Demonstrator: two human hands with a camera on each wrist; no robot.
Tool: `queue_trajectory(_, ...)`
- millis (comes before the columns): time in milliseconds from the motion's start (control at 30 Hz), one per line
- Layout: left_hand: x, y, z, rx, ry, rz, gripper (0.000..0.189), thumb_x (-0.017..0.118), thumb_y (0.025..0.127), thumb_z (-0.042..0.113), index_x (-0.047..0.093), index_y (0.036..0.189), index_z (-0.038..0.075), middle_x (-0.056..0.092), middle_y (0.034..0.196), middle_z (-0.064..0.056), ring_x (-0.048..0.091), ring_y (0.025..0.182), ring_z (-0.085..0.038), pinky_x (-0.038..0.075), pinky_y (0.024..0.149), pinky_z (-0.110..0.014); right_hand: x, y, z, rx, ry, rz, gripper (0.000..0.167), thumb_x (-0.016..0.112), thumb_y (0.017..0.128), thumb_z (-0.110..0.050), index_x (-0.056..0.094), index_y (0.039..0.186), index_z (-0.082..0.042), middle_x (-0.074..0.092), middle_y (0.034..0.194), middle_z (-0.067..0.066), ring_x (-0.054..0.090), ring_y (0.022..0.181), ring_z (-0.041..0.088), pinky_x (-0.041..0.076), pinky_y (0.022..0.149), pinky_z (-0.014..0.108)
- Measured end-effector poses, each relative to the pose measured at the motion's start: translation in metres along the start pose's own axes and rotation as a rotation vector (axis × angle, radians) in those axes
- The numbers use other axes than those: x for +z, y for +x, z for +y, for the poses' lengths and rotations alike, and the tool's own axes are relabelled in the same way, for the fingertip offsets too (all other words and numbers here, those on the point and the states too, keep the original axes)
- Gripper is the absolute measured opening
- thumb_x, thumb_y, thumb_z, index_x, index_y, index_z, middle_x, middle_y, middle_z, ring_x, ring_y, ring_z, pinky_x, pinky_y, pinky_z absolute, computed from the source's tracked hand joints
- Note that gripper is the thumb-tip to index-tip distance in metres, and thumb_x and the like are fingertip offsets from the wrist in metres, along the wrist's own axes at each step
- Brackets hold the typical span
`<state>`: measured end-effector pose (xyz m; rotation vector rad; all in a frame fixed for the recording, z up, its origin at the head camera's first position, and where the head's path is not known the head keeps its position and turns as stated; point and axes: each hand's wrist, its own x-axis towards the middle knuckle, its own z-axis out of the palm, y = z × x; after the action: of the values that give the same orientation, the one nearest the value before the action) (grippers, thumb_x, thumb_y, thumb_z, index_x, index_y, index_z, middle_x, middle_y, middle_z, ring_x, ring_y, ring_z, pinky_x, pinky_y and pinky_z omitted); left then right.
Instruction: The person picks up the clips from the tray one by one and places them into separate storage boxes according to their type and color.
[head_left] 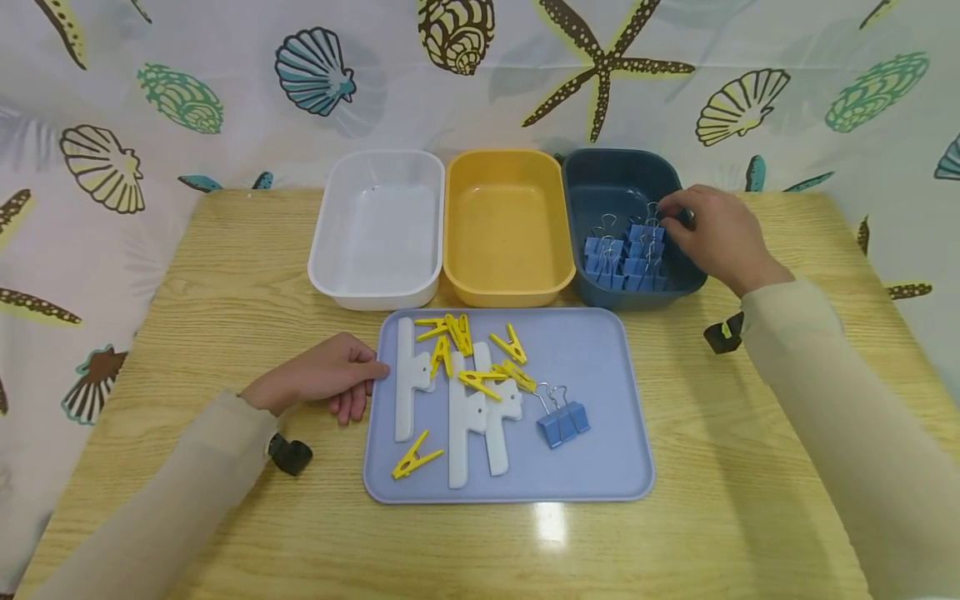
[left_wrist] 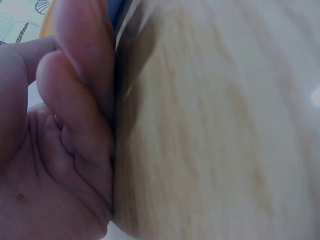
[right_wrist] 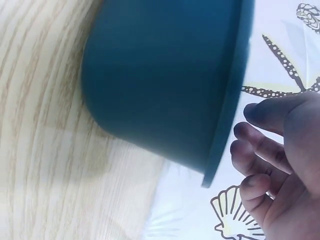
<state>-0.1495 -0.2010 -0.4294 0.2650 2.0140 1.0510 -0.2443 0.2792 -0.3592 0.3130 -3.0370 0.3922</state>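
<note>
Head view, far-right bin: binder clips, nearly done
Tray: lone binder clip, clothespins, bag clips remain
Left hand: fingers together, loose
Right hand: cannot tell if pinching

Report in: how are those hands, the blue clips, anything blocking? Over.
Left fingers resting beside tray. Right fingers at binder clips in dark blue bin, grip unclear. One blue clip on tray, yellow clothespin close, possible snag.

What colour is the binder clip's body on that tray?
The binder clip has a blue body; the head view shows it best.
</note>
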Motion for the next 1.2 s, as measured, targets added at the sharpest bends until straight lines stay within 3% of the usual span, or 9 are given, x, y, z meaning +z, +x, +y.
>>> queue_trajectory(567, -0.001, 0.002, -0.003, -0.001, -0.009, -0.003, 0.037, 0.051, 0.099, 0.024, 0.060, 0.074, -0.002, 0.065, 0.056, -0.007, 0.060, 0.042, -0.013, 0.047, 0.042, -0.023, -0.008, -0.024, -0.021, -0.033, 0.117, 0.065, 0.028, 0.056, 0.097, -0.017, 0.064, 0.121, -0.005, 0.064, 0.115, 0.016, 0.053, 0.080, 0.025, 0.040, 0.065, 0.034)
queue_trajectory(967, -0.002, 0.000, -0.001, -0.002, -0.015, 0.001, 0.037, 0.053, 0.098, 0.025, 0.060, 0.075, -0.002, 0.065, 0.056, -0.007, 0.060, 0.042, -0.014, 0.047, 0.042, -0.024, -0.019, -0.055, -0.045, -0.106, 0.268, 0.209, 0.023, 0.065, 0.092, -0.016, 0.070, 0.113, -0.010, 0.069, 0.107, 0.009, 0.046, 0.069, 0.001, 0.036, 0.054, 0.014)
queue_trajectory(1200, -0.001, 0.002, -0.001, -0.005, -0.009, -0.003, 0.037, 0.052, 0.099, 0.025, 0.061, 0.075, -0.002, 0.065, 0.056, -0.007, 0.060, 0.042, -0.014, 0.047, 0.042, -0.023, -0.016, -0.083, -0.054, -0.150, 0.372, 0.285, 0.020, 0.066, 0.090, -0.010, 0.072, 0.109, -0.010, 0.066, 0.091, -0.006, 0.046, 0.063, 0.000, 0.037, 0.056, 0.012)
